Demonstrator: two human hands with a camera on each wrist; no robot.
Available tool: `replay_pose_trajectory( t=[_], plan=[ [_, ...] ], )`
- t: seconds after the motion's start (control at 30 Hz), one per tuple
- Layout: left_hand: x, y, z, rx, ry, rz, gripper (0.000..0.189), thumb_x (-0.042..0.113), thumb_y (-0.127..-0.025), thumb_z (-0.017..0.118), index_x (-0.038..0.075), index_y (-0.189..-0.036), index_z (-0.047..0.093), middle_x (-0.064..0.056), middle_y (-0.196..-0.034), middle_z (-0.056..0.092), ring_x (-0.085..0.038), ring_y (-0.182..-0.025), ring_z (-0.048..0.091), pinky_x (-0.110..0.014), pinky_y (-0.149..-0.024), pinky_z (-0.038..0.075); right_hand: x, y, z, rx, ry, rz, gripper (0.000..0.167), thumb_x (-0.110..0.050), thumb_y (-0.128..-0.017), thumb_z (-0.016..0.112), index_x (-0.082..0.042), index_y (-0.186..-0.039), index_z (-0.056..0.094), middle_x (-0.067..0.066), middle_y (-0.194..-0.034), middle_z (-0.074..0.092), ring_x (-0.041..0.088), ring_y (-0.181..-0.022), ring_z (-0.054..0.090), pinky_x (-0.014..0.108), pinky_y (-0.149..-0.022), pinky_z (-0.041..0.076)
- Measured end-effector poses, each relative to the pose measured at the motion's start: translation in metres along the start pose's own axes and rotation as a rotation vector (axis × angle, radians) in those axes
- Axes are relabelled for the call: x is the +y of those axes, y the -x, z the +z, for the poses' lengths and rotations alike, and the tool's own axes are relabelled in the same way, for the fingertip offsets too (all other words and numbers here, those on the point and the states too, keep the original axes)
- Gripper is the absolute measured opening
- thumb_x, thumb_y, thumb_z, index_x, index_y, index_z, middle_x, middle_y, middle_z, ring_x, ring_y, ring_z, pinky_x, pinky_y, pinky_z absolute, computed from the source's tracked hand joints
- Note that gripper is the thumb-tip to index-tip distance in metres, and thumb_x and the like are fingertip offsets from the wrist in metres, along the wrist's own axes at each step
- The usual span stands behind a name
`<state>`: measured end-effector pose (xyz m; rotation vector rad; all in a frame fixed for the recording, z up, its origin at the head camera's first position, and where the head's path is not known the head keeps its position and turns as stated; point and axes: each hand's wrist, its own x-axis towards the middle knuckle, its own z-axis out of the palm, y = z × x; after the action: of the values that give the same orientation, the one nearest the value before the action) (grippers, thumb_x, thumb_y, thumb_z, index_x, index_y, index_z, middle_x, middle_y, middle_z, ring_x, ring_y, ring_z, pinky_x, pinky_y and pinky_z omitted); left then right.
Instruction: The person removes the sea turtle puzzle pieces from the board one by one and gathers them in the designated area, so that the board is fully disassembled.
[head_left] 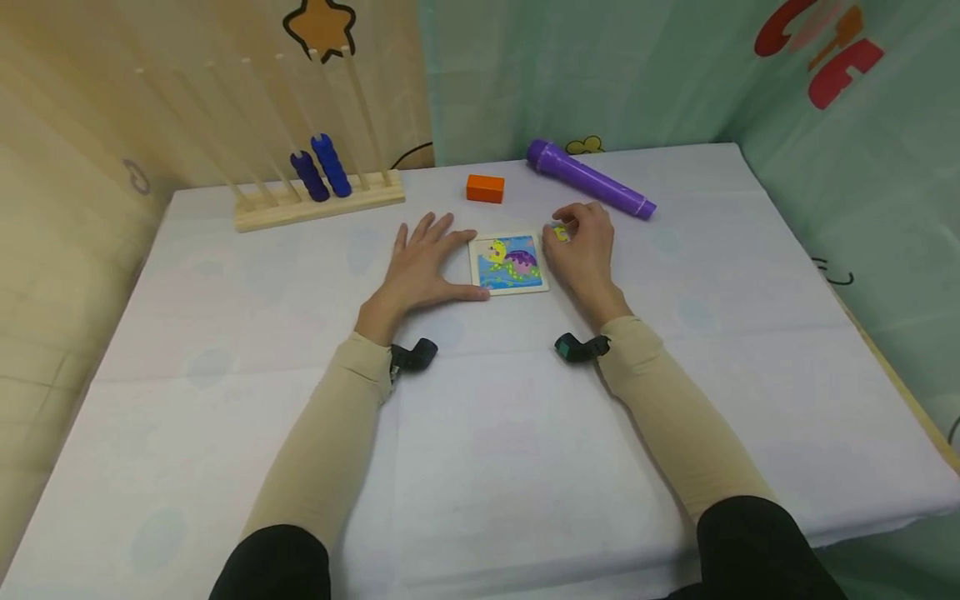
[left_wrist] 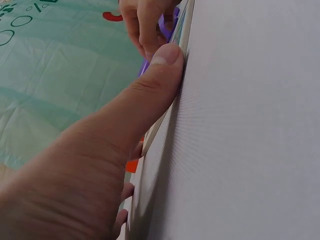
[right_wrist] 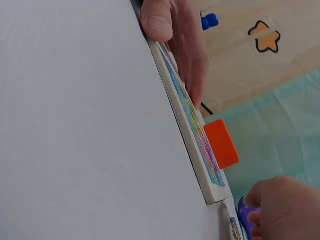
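Observation:
A small picture puzzle in a pale wooden frame lies on the white-covered table, showing a yellow creature with a purple shell on blue. A pale patch shows at the picture's upper left. My left hand spreads along the frame's left side, its straight thumb at the near corner and index finger at the far corner. In the left wrist view the thumb rests against the frame's edge. Just right of the frame, my right hand pinches a small yellow-and-blue puzzle piece between curled thumb and index finger.
An orange block sits behind the puzzle. Farther right lies a purple toy microphone. At the back left stands a wooden peg rack with tall rods and blue beads. Printed curtains hang behind the table.

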<state>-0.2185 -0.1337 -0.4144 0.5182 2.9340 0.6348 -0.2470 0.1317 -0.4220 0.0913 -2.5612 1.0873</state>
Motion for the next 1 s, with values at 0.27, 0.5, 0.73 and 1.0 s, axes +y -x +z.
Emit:
replay_pose_trajectory(
  t=[0.27,0.5,0.73,1.0],
  plan=[
    [-0.002,0.002,0.0,0.013,0.0,0.048,0.104,0.078,-0.076,0.078,0.03,-0.161,0.043,-0.004,-0.177,0.02,-0.03,-0.166,0.005,-0.058,-0.131,-0.009,-0.021,0.01,0.017,-0.079,-0.068,-0.147,0.023,-0.019,-0.092,0.073,-0.003,-0.109,0.075,0.015,-0.106,0.067,0.03,-0.098,0.059,0.041,-0.094,0.046],
    [-0.003,0.002,0.001,0.024,-0.004,0.068,0.103,0.078,-0.076,0.078,0.028,-0.161,0.045,-0.003,-0.177,0.022,-0.029,-0.166,0.006,-0.058,-0.132,-0.007,-0.036,0.016,0.028,-0.179,-0.052,-0.155,0.034,-0.028,-0.091,0.079,-0.001,-0.111,0.074,0.017,-0.103,0.062,0.029,-0.089,0.057,0.036,-0.085,0.044],
    [-0.002,0.001,0.0,0.025,-0.006,0.072,0.102,0.078,-0.076,0.078,0.029,-0.16,0.045,-0.003,-0.177,0.022,-0.029,-0.165,0.006,-0.059,-0.131,-0.007,-0.042,0.014,0.032,-0.221,0.049,-0.127,0.044,-0.038,-0.091,0.082,-0.002,-0.114,0.072,0.016,-0.109,0.06,0.029,-0.098,0.054,0.039,-0.088,0.046],
    [-0.003,0.001,0.001,0.03,0.009,0.075,0.102,0.077,-0.076,0.079,0.028,-0.159,0.047,-0.004,-0.176,0.023,-0.029,-0.165,0.006,-0.058,-0.132,-0.007,-0.046,0.013,0.034,-0.206,0.045,-0.114,0.037,-0.032,-0.09,0.081,-0.001,-0.109,0.072,0.016,-0.103,0.061,0.03,-0.096,0.054,0.039,-0.086,0.046]
  ],
)
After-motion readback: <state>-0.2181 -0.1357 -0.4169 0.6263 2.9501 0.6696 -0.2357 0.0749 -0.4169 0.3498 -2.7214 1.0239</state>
